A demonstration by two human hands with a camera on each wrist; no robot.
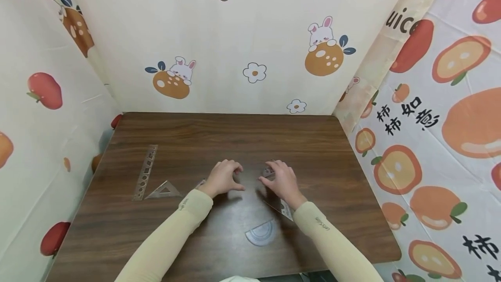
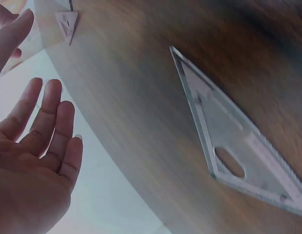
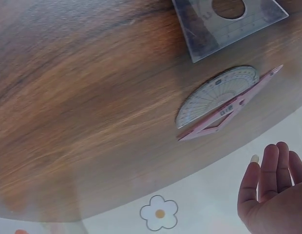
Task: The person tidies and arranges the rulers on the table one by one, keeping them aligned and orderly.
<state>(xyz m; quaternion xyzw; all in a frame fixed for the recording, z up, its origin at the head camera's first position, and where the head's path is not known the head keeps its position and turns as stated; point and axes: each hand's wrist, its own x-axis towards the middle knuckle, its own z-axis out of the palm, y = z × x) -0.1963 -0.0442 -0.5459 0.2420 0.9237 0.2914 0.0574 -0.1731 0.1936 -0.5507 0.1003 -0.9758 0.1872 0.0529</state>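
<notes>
My left hand (image 1: 225, 176) hovers over the middle of the brown table, fingers loosely bent and thumb apart, with nothing held. Opposite it, my right hand (image 1: 283, 181) is poised the same way, also without anything in its grasp. A clear set square (image 1: 286, 210) shows partly beneath the right wrist. Nearer the front lies a half-round protractor (image 1: 261, 233). In the right wrist view, a protractor (image 3: 209, 100) lies against a pinkish set square (image 3: 231, 112). The left wrist view has a clear set square (image 2: 238, 141) with an oval hole, beside the left hand.
At the table's left lie a clear ruler (image 1: 145, 173) with cut-out shapes and a small set square (image 1: 164, 189). Printed cloth (image 1: 254, 34) hangs behind the table (image 1: 227, 134) and along both sides. A clear plate (image 3: 199, 34) with a round hole shows in the right wrist view.
</notes>
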